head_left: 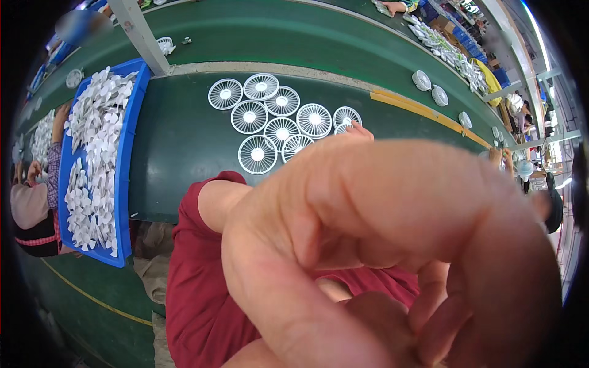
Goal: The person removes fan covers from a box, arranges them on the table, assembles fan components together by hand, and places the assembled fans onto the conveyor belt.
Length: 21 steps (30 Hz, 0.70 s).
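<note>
Grilles (281,132), white and round, about ten, lie close together near the far edge of the desk (178,129), around its middle. Being round, they show no long axis. Two fingertips (362,130) show just beside the rightmost grilles, so from this grip the group lies mainly to the left. They seem to belong to the person's farther hand, and this hand is the nearer one to the grilles. Whether they touch a rim cannot be told, and how wide this grip is also cannot be told, because the near hand (392,202) covers it. The near hand is large before the lens, with fingers bent into a loop; if it holds something, this is not visible. Which one is left or right is also not clear.

The desk is dark green and smooth. At its left end stands a blue tray (124,184) with white blades (101,138), reaching past the near edge. Beyond the far edge runs a green belt (264,37), and a pale post (140,37) rises there. At far left a co-worker's checked sleeve (54,175) is seen.
</note>
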### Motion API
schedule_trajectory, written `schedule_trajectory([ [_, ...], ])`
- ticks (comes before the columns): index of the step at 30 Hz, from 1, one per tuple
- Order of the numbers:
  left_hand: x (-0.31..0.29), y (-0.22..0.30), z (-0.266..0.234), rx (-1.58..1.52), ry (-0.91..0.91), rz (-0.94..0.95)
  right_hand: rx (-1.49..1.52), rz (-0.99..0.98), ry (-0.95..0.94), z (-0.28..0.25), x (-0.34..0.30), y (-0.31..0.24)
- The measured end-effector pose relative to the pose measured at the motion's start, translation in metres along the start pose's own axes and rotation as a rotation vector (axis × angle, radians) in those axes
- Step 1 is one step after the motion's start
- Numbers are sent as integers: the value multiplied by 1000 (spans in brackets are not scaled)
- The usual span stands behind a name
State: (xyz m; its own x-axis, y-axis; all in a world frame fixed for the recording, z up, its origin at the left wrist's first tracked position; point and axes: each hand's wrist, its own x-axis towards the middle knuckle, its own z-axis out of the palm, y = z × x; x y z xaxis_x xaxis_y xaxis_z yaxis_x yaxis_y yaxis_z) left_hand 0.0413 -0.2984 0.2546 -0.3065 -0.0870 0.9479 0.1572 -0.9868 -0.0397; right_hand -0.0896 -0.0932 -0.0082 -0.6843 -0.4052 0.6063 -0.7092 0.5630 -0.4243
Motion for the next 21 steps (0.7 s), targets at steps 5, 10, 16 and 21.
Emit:
schedule_trajectory([
  [5,9,-10,10,-26,-16,-34,-123,-79,-86,2,-2,12],
  [10,13,-14,-10,-58,-6,-70,-4,24,-55,1,5,-12],
  [16,23,-38,-17,-70,6,-127,15,35,-38,3,7,-15],
  [21,21,-28,-17,-152,137,-535,23,43,-12,-7,6,-16],
])
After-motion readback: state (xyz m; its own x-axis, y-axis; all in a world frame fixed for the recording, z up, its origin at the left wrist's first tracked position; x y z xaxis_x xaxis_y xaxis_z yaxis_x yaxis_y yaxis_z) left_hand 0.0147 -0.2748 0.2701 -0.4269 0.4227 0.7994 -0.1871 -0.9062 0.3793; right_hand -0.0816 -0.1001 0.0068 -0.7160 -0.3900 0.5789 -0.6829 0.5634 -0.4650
